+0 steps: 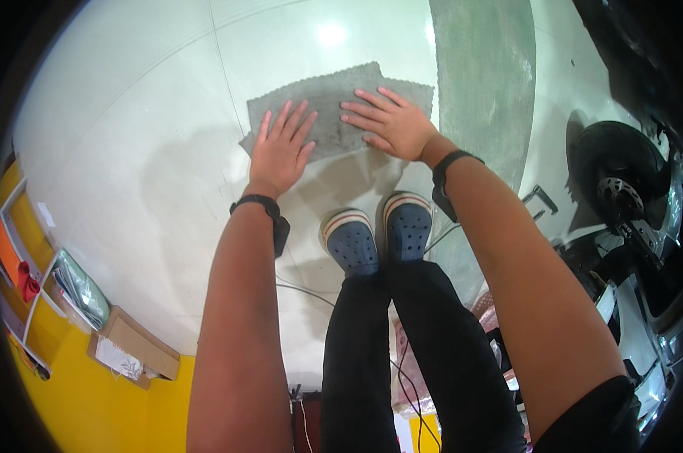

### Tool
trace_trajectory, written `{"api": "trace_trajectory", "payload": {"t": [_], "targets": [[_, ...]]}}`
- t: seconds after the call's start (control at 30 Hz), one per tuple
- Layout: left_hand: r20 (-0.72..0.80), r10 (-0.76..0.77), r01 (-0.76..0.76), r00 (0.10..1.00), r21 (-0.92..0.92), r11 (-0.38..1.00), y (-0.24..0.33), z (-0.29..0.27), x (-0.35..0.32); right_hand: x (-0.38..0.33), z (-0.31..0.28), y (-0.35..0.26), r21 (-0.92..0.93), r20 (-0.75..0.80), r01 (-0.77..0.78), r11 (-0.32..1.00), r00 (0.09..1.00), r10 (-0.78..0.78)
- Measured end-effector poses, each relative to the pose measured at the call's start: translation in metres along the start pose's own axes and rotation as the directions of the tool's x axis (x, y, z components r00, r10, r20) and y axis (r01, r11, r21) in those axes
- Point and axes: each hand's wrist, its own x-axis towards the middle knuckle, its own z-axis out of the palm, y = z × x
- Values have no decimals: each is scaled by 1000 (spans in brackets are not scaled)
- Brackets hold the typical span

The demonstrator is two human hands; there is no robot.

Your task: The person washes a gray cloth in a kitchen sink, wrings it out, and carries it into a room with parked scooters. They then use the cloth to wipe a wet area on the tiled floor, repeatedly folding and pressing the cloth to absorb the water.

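Grey cloth [334, 109] lies flat on the white tiled floor [130, 151], just ahead of my blue clogs [379, 238]; I take the cloth as landmark. Left hand [281, 147] rests palm down on the cloth's near-left corner, fingers spread and straight, pinching nothing. Right hand [390, 124] lies palm down on its near-right part, fingers splayed toward the left, also gripping nothing. Judgement: both palms press the fabric flat so it stays put against the smooth tile. A rough grey strip [485, 98] runs just right of the cloth. Cardboard box [134, 347] sits well apart, behind-left of it.
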Motion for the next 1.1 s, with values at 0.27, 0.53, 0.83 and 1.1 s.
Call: {"api": "trace_trajectory", "payload": {"t": [0.27, 0.53, 0.83, 1.1], "targets": [[-61, -60, 55, 996, -87, 995, 7, 8, -1, 4, 1, 3, -52, -13, -40, 998, 999, 39], [-150, -380, 337, 913, -251, 907, 74, 44, -14, 1, 16, -29, 101, -94, -208, 973, 972, 217], [-72, -642, 433, 763, -681, 590, 128, 54, -10, 8, 51, -100, 533, -204, -391, 750, 801, 563], [301, -641, 213, 706, -954, -213, 138, 29, -18, 20, 49, -146, 925, -48, -261, 277, 643, 765]]}}
